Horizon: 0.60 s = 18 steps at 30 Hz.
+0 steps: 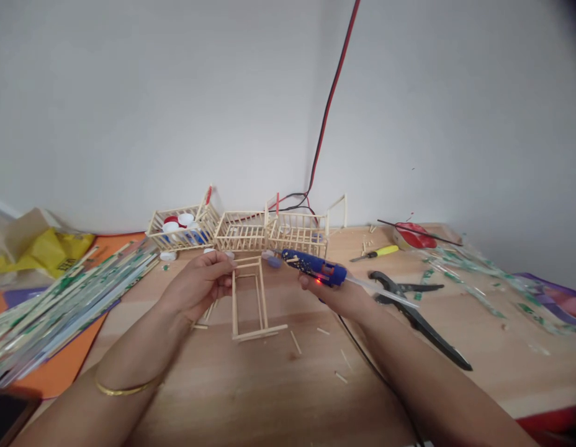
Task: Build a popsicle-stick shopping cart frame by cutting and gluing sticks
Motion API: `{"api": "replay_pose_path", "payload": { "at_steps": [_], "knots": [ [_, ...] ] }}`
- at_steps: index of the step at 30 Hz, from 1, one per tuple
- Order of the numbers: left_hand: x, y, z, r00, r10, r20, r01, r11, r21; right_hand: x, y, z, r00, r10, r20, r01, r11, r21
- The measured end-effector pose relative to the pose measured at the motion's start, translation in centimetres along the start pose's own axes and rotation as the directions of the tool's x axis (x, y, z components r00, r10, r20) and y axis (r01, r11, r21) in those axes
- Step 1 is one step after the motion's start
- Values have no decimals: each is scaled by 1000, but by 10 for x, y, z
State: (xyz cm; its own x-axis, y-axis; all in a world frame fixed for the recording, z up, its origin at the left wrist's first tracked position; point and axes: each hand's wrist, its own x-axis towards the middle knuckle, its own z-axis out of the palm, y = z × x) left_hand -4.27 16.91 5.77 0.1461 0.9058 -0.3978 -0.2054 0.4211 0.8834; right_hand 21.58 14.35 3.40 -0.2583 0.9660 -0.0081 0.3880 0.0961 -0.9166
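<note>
Head camera view: my 2 hands are apart over the wooden table. My left hand pinches the top left corner of a little stick frame, which is in front of me, on my side of 3 small stick baskets. I can't tell if the frame rests on the table. My right hand is wrapped around a blue glue gun, with its tip near the frame's top right corner.

A red light glows on the gun, so I think it is hot. If the tip slid too far left, it could burn my left fingers, because they hold the same end of the frame. Too hard a squeeze could make a big, messy blob. The frame looks thin and light, so a bump from the gun could twist it or pop a joint. 1 bottom stick pokes out to the right and could snag on something.

The black cord runs down beside my right arm, so a tug there might jerk the gun. A drip of glue could also stick the loose stick bits to the table.
</note>
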Motion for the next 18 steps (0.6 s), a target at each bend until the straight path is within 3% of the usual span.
{"api": "replay_pose_path", "payload": {
  "at_steps": [4,9,18],
  "knots": [
    [3,-3,-4,1000,5,22,-5,1000,4,6,4,-16,990,-132,48,136,985,-101],
    [5,-6,-7,1000,9,29,-9,1000,11,10,13,-28,993,-108,54,116,976,-186],
    [3,-3,-3,1000,-4,29,3,1000,2,20,16,-27,994,-109,9,109,990,-84]
  ]
}}
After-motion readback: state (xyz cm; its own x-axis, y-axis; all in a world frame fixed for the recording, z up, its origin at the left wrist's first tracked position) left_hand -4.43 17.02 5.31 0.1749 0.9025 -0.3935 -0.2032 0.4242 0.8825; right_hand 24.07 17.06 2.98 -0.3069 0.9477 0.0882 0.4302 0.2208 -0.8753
